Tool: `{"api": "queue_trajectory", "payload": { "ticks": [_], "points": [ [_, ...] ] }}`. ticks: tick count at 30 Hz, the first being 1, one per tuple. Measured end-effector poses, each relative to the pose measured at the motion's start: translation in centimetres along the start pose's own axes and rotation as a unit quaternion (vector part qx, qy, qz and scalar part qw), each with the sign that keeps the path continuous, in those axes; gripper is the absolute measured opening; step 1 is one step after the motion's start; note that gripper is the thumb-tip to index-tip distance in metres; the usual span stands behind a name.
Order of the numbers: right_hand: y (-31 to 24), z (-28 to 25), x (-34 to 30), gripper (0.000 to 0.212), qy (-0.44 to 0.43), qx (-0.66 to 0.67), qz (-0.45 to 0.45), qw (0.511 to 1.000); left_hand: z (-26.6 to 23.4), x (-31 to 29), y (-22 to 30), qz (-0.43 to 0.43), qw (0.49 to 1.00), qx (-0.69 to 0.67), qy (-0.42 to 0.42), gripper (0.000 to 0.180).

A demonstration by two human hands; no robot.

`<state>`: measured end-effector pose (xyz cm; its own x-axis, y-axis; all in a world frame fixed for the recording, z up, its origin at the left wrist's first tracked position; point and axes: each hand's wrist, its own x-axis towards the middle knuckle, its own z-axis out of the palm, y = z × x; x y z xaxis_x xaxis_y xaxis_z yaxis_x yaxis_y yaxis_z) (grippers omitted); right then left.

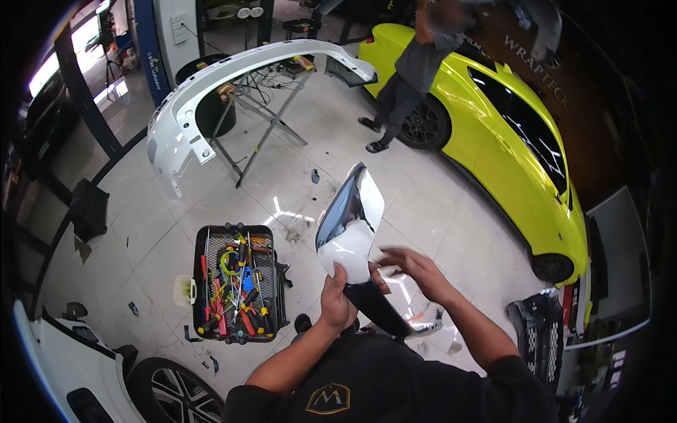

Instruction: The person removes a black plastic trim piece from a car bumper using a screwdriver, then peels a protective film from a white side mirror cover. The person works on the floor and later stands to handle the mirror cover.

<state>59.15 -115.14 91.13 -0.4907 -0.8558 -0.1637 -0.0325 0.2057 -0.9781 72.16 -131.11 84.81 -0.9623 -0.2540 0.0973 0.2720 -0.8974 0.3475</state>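
We gripped a glossy, curved white-and-black trim piece (350, 225) in our left hand (337, 299) — right hand (416, 271) touching it, fingers loosely open — near a mesh tool tray (238, 283).

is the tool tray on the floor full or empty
Full: the black tool tray is crowded with screwdrivers and pliers in red, green and yellow.

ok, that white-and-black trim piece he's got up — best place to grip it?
Low on the narrow lower end of the trim piece, from its left, where the left hand wraps it now. It stands roughly upright, widening upward, and the glossy upper faces look awkward to grip. The right hand touches its right edge.
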Motion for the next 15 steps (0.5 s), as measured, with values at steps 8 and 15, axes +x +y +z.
{"api": "queue_trajectory", "payload": {
  "ticks": [8, 15],
  "points": [
    [-4.6, 7.2, 4.1, 0.03, 0.06, 0.232, -0.011, 0.971, -1.0, -1.7, -1.9, -0.013, 0.997, 0.07, 0.021, 0.056],
    [-1.9, 8.8, 3.4, 0.024, 0.133, 0.079, -0.059, 0.986, -3.8, -4.0, -0.8, -0.015, 0.968, 0.248, 0.016, 0.059]
  ]
}}
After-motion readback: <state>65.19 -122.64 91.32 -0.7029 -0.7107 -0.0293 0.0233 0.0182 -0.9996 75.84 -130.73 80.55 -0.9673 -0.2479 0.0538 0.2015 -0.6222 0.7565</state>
